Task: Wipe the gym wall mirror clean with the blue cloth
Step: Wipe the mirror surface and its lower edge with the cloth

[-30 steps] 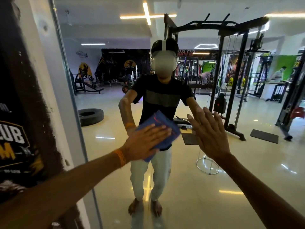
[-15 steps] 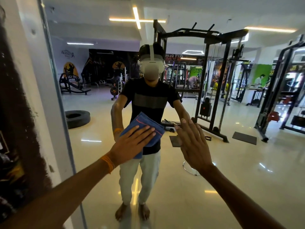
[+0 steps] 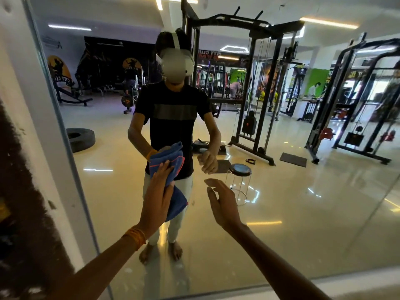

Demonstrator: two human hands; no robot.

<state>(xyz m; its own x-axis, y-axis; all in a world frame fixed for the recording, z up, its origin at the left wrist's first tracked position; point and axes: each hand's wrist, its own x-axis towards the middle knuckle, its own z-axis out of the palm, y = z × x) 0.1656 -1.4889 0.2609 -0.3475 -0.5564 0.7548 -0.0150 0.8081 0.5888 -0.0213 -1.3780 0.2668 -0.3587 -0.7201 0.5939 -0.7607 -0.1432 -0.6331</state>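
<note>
Your left hand (image 3: 159, 198) presses the blue cloth (image 3: 173, 165) against the mirror (image 3: 281, 213), fingers straight. Your right hand (image 3: 223, 202), right of the cloth, is relaxed, holding nothing.

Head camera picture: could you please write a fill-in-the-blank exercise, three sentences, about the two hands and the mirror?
1. The left hand presses a ___ cloth flat against the mirror.
2. The right hand, fingers relaxed, holds ___.
3. The band on the left wrist is ___.
Missing words: blue; nothing; orange.
</note>
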